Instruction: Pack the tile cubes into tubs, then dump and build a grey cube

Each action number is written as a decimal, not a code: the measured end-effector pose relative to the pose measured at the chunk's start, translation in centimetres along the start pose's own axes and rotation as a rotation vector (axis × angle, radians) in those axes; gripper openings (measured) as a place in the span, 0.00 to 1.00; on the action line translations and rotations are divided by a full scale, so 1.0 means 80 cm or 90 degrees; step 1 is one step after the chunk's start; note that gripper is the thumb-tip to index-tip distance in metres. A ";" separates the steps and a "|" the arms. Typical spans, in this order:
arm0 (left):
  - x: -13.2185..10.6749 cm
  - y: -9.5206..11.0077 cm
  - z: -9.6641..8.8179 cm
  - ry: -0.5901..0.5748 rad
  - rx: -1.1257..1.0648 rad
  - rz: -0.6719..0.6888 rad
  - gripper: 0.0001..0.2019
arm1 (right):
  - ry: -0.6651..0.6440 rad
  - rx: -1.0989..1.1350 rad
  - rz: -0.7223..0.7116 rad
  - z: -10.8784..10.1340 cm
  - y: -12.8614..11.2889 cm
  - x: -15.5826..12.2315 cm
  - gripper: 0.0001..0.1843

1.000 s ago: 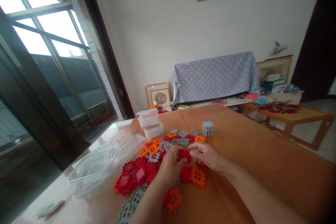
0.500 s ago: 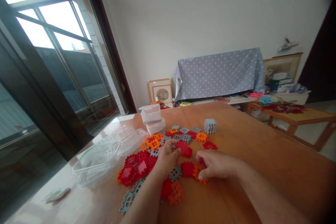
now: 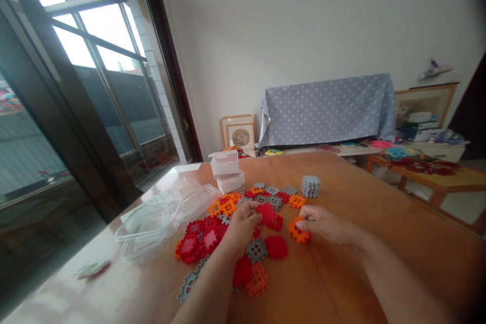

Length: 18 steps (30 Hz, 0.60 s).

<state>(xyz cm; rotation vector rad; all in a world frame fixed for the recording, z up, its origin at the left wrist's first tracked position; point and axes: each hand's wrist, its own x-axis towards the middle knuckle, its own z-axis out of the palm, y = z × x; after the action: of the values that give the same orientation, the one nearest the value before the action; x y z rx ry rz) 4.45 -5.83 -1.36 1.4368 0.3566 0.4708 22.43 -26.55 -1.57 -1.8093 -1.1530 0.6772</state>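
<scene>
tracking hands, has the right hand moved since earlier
Yes, rightward: the right hand now sits right of the grey block cube, not directly below it.

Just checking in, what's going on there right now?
A person is working with interlocking plastic blocks on a wooden table. The right hand pinches an orange block. The left hand is bunched over the pile, beside red blocks. A grey cube of stacked blocks stands beyond.

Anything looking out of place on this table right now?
A small pale scrap lies alone near the edge of the wooden table, too blurred to identify. It looks stray, sitting apart from the clear plastic lids and the heap of waffle-block tiles.
</scene>
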 end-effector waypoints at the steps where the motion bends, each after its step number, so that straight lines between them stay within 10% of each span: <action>1: 0.000 0.000 0.000 -0.001 0.009 -0.002 0.15 | 0.067 -0.021 0.009 -0.005 0.004 0.003 0.18; 5: 0.000 -0.002 0.000 -0.012 0.070 -0.007 0.15 | 0.273 -0.160 0.064 -0.007 0.012 0.012 0.29; 12: -0.005 -0.009 0.000 -0.089 0.128 -0.013 0.16 | 0.103 -0.148 -0.078 0.057 -0.024 0.006 0.44; 18: -0.011 -0.009 -0.004 -0.130 0.229 -0.009 0.17 | 0.048 -0.190 -0.089 0.075 -0.043 0.001 0.28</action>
<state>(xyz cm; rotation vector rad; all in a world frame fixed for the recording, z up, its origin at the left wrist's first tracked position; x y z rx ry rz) 3.62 -6.08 -2.12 1.8135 0.2962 0.2517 16.21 -23.54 -1.48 -1.9588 -1.3712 0.3664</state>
